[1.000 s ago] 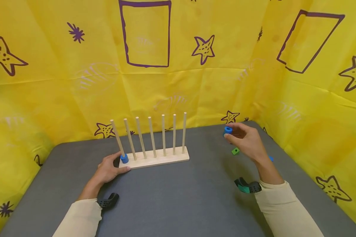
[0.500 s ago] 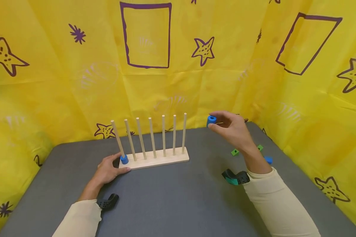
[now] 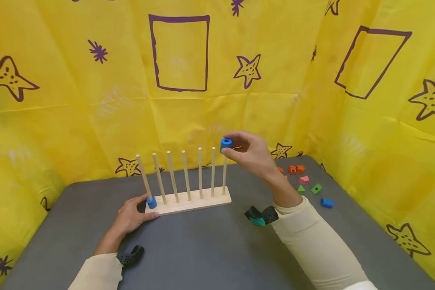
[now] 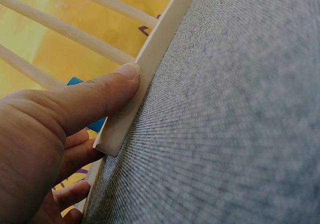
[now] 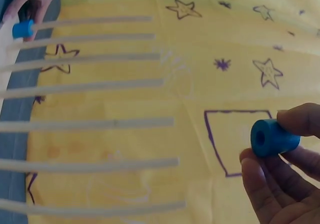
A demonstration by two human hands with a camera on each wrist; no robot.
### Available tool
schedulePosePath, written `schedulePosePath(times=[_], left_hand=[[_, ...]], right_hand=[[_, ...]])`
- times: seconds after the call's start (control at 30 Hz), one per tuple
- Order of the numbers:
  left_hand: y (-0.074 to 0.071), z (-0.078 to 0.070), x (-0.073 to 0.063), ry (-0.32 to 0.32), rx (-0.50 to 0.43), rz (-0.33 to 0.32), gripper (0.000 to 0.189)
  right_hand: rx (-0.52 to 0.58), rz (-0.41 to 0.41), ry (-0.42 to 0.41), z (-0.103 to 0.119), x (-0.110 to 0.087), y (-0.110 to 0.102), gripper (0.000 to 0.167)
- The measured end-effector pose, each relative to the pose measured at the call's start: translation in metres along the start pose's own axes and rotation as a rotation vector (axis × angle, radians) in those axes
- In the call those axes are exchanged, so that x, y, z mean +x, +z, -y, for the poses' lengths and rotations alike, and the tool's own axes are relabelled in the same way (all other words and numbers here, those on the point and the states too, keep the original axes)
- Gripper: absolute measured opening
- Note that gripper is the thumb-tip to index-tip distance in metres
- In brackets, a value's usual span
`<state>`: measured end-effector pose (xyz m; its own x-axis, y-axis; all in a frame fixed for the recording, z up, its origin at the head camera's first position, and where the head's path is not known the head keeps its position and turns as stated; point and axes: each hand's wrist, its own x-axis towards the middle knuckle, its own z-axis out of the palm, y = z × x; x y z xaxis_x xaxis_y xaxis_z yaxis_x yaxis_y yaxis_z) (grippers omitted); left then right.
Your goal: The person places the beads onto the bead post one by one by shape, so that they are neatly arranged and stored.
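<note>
A light wooden base (image 3: 192,204) with a row of several upright pegs stands on the grey table. One blue cylinder bead (image 3: 152,202) sits at the foot of the leftmost peg. My left hand (image 3: 130,215) grips the base's left end, thumb along its front edge and fingers behind. My right hand (image 3: 253,155) pinches a second blue bead (image 5: 272,137) between thumb and fingers, its hole showing. In the head view this bead overlaps the top of the rightmost peg (image 3: 224,177); in the right wrist view it is apart from the peg tips.
Right of the base lie loose pieces: a blue bead (image 3: 326,203) on its side, a green block (image 3: 316,188), a green triangle (image 3: 301,189), a pink piece (image 3: 304,179) and orange pieces (image 3: 292,169). A yellow patterned cloth (image 3: 188,117) hangs behind and beside the table.
My right hand has carried the blue bead leftward and slightly up, from over the loose pieces to the rightmost peg. My left hand keeps its grip on the base.
</note>
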<state>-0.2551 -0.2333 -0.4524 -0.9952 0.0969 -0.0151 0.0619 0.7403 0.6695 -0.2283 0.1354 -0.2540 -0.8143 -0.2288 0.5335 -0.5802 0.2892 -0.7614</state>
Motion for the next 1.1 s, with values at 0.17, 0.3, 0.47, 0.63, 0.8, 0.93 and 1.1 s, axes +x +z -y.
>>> schedulePosePath(times=[0.17, 0.3, 0.47, 0.63, 0.8, 0.93, 1.1], left_hand=[[-0.002, -0.002, 0.0, -0.005, 0.006, 0.006, 0.096], [-0.001, -0.001, 0.001, 0.005, 0.007, -0.005, 0.095], [0.001, 0.003, 0.002, 0.048, 0.018, -0.022, 0.092], [0.002, 0.006, 0.002, 0.053, 0.028, -0.026, 0.092], [0.002, 0.003, 0.002, 0.056, 0.026, -0.025, 0.09], [0.001, 0.001, 0.002, 0.041, 0.025, -0.016, 0.09], [0.001, 0.003, 0.004, 0.037, 0.037, -0.011, 0.092]], right_hand=[[0.059, 0.022, -0.047, 0.011, 0.014, 0.023, 0.034], [0.091, 0.043, -0.071, 0.019, 0.023, 0.041, 0.035], [0.118, 0.074, -0.058, 0.025, 0.033, 0.066, 0.035], [0.128, 0.107, -0.035, 0.031, 0.042, 0.093, 0.036], [0.12, 0.109, -0.043, 0.033, 0.049, 0.117, 0.038], [0.103, 0.099, -0.042, 0.033, 0.054, 0.134, 0.038], [0.064, 0.097, -0.038, 0.036, 0.061, 0.155, 0.037]])
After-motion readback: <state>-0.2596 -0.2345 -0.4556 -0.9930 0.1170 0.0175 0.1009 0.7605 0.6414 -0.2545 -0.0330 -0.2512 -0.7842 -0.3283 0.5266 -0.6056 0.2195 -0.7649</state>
